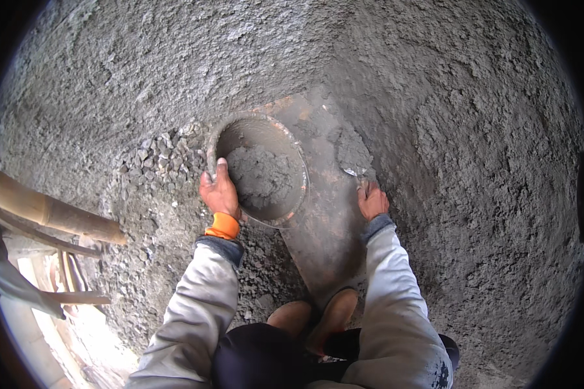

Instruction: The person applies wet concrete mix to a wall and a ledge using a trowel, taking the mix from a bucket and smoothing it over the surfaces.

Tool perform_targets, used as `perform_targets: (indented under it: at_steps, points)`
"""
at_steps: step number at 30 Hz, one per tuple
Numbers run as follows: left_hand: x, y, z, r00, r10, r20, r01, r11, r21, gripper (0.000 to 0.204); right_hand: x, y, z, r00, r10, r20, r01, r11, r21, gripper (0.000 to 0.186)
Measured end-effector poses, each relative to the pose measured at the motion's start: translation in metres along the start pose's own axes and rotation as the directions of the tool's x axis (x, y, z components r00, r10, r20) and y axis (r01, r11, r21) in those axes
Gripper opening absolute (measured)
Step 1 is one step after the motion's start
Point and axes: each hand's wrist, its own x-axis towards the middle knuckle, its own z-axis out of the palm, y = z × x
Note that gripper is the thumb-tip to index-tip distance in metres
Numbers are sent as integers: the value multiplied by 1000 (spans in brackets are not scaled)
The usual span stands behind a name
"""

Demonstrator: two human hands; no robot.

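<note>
My left hand (219, 190), with an orange cuff at the wrist, grips the left rim of a round tilted bucket (300, 194) that contains wet grey mortar (259, 174). My right hand (373, 199) is closed on the handle of a trowel (358, 171), whose blade is mostly hidden under a heap of mortar (352, 148). The trowel is to the right of the bucket, over a smeared flat board (315, 240) beneath both, against the rough plastered surface.
Rough cement surfaces (474, 162) curve around me. Loose gravel (156, 159) lies left of the bucket. Bamboo poles (65, 217) and wooden pieces jut in at the lower left beside a bright opening. My two boots (331, 318) stand at the board's near end.
</note>
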Motion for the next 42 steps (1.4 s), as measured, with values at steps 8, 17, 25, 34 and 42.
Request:
perform_targets:
  at_steps: [8, 17, 25, 34, 42]
  points:
    - [-5, 8, 9, 1000, -12, 16, 11, 998, 68, 54, -57, -69, -45, 800, -563, -206, 571, 820, -26, 38]
    - [2, -6, -33, 992, -123, -41, 123, 992, -18, 51, 78, -139, 84, 824, -292, 486, -451, 181, 874, 28]
    - [20, -28, -52, 998, -16, -55, 23, 991, 132, 34, 48, -84, 97, 871, 166, 463, -417, -250, 874, 29]
    - [-27, 16, -4, 993, -11, -120, 18, 998, 57, 14, -122, 63, 64, 883, 218, 416, -395, -134, 909, 22]
    - [-51, 35, 15, 981, 42, 189, -27, 996, -80, 12, -134, 118, 46, 991, 1, 132, -29, 977, 212, 42]
